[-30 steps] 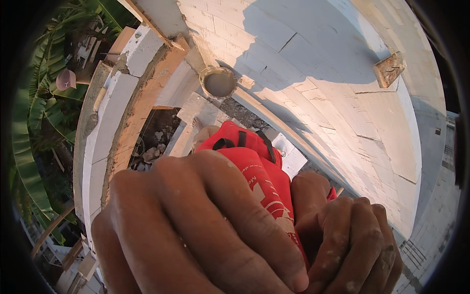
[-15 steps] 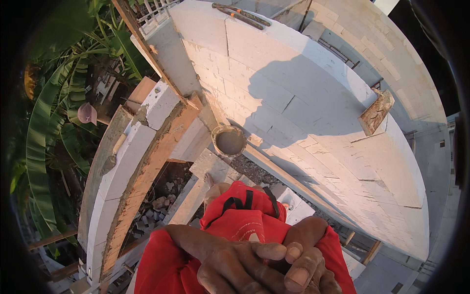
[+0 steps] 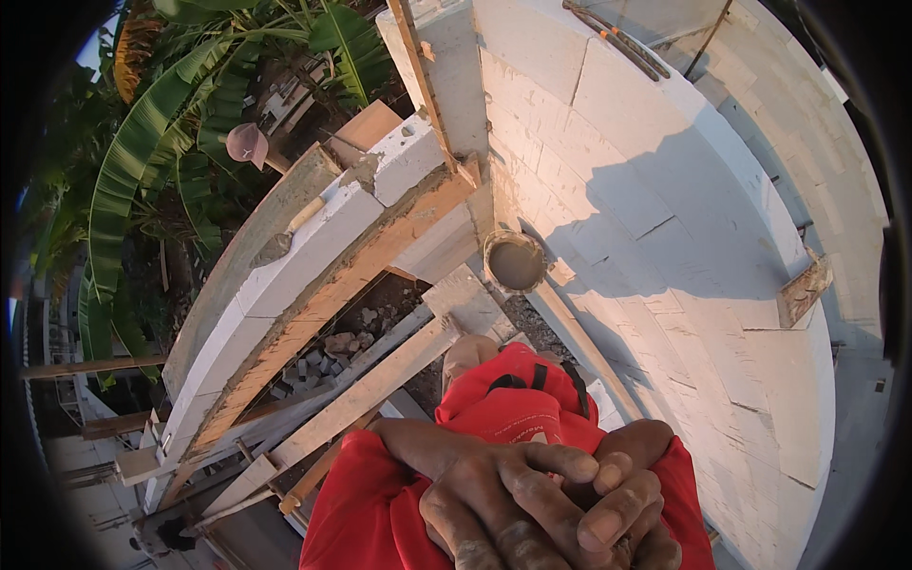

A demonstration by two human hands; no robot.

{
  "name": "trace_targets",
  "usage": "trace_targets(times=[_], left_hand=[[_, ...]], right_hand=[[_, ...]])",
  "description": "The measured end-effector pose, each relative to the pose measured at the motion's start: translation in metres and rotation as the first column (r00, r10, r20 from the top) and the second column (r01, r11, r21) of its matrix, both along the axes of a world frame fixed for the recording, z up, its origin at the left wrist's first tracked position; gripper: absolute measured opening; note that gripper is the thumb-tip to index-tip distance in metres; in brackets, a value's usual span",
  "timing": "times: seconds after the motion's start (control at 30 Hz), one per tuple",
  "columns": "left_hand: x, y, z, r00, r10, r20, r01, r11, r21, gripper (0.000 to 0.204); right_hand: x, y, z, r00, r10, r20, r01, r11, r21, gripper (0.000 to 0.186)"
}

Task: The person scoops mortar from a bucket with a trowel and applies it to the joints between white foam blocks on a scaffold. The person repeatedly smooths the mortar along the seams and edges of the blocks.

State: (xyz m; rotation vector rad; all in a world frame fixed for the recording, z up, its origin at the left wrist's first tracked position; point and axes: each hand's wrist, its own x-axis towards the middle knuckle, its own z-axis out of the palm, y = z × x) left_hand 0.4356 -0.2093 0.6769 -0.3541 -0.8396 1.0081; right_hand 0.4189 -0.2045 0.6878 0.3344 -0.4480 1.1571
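My left hand (image 3: 499,508) and my right hand (image 3: 622,513) are brought together in front of my red shirt (image 3: 370,499). Their bent fingers overlap, dusty with pale residue. Whatever may lie between them is hidden. Beyond my hands, in the corner of the walls, stands a round bucket (image 3: 516,263) of grey mortar. A trowel (image 3: 290,231) with a light handle lies along the low wall at left. Pincers (image 3: 617,40) with dark, orange-marked handles rest on top of the high wall, and a mortar-smeared wooden piece (image 3: 805,291) sits farther right on it.
A high white block wall (image 3: 655,218) rises on the right; a lower block wall (image 3: 313,237) runs along the left. Planks (image 3: 351,399) cross above rubble (image 3: 328,359). An upright timber (image 3: 418,71) stands at the corner. Banana plants (image 3: 123,190) and a cap (image 3: 249,144) are beyond.
The view has turned, so walls, bucket and tools appear farther right and more planks show at lower left. My hands stay together, with the fingers slightly shifted.
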Motion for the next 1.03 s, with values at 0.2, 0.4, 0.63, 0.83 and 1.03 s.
trace_targets(times=[0.2,0.4,0.63,0.83,1.03], left_hand=[[-0.040,0.028,0.003,0.989,0.150,-0.002,-0.150,0.988,-0.024,0.064],[-0.116,0.081,-0.015,0.570,0.778,-0.265,-0.584,0.610,0.536,0.057],[-0.265,0.135,-0.161,-0.771,0.551,-0.320,-0.174,0.301,0.938,0.037],[-0.333,0.096,-0.352,-0.881,-0.342,-0.328,-0.461,0.777,0.429,0.040],[-0.321,-0.053,-0.525,-0.396,-0.858,-0.329,-0.909,0.417,0.006,0.049]], right_hand=[[-0.035,0.035,-0.014,0.983,0.110,0.145,-0.126,0.986,0.108,0.031],[-0.054,0.077,-0.047,0.937,-0.008,0.350,-0.046,0.988,0.145,0.030],[-0.055,0.172,-0.112,0.640,-0.154,0.753,0.167,0.984,0.059,0.035],[-0.110,0.276,-0.174,0.234,0.227,0.946,0.042,0.969,-0.243,0.046],[-0.212,0.332,-0.196,-0.098,0.243,0.965,-0.230,0.938,-0.260,0.051]])
